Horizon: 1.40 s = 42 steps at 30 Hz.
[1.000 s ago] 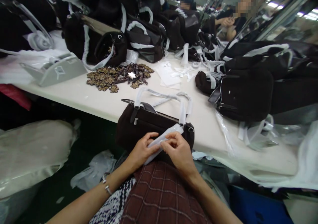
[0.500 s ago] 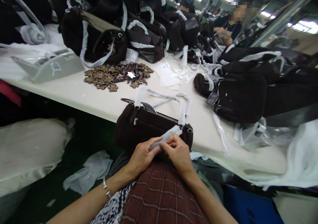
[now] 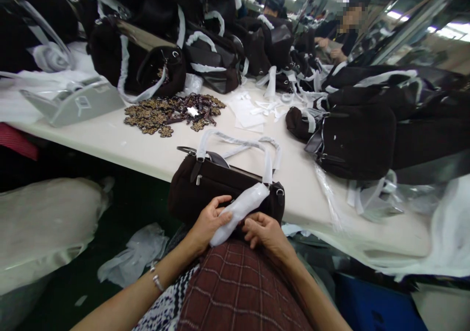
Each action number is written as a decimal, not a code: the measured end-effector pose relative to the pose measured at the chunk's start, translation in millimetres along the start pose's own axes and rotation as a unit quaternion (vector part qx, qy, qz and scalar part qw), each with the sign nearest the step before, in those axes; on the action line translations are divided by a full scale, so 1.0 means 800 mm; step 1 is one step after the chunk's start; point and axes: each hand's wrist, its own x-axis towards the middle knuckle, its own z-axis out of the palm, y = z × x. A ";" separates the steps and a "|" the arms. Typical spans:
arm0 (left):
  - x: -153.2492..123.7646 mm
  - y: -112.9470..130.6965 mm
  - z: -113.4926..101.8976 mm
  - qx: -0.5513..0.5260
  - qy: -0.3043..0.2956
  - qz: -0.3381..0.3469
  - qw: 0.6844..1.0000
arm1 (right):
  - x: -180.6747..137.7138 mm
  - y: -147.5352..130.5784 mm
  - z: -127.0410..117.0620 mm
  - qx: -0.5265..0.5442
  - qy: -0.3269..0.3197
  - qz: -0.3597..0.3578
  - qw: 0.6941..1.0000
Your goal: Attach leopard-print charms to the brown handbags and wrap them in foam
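A dark brown handbag [image 3: 216, 181] rests at the table's front edge against my body, its two handles [image 3: 238, 141] sheathed in white wrapping. Across its front right side slants a puffy white sheet of wrapping material [image 3: 244, 204], which reaches from below the right handle end toward my lap. My left hand [image 3: 207, 225] grips the wrapping's lower left side, thumb on top and index finger stretched out. Just right of the wrapping, my right hand [image 3: 270, 235] has its fingers curled together. Whatever its fingertips may pinch is hidden.
Leopard-patterned flower charms [image 3: 149, 118] lie in a pile beyond the bag, beside a grey tape dispenser [image 3: 86, 103]. White paper pieces [image 3: 247, 113] are behind. More dark bags [image 3: 356, 142] crowd the right side and back. Another person [image 3: 340, 35] works across the table.
The narrow folded white wrapping has opened out into a wider, puffier shape. My right hand has come off it, downward and to the right; my left hand has shifted slightly left.
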 end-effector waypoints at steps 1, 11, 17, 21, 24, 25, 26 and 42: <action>-0.001 0.001 0.001 -0.010 -0.007 -0.010 1.000 | 0.001 0.000 0.002 0.032 -0.020 -0.011 0.999; 0.000 0.000 -0.006 0.167 0.003 0.058 0.984 | -0.012 -0.027 -0.018 -0.208 0.031 -0.117 0.971; -0.013 0.019 0.004 0.312 0.036 0.100 0.944 | -0.010 -0.082 -0.011 -0.548 -0.024 -0.447 0.707; -0.014 0.015 0.004 0.417 0.014 0.138 0.898 | 0.030 -0.099 0.000 -0.650 -0.124 -0.431 0.614; -0.011 0.010 -0.001 0.497 -0.013 0.192 0.846 | 0.054 -0.116 0.004 -0.672 -0.187 -0.381 0.607; -0.010 0.010 -0.003 0.514 -0.017 0.204 0.833 | 0.060 -0.123 0.005 -0.672 -0.204 -0.366 0.611; -0.009 0.010 -0.005 0.527 -0.013 0.209 0.824 | 0.064 -0.129 0.005 -0.672 -0.221 -0.352 0.613; -0.014 0.032 -0.026 0.464 0.017 0.120 0.878 | 0.074 -0.137 -0.003 -0.561 -0.201 -0.372 0.712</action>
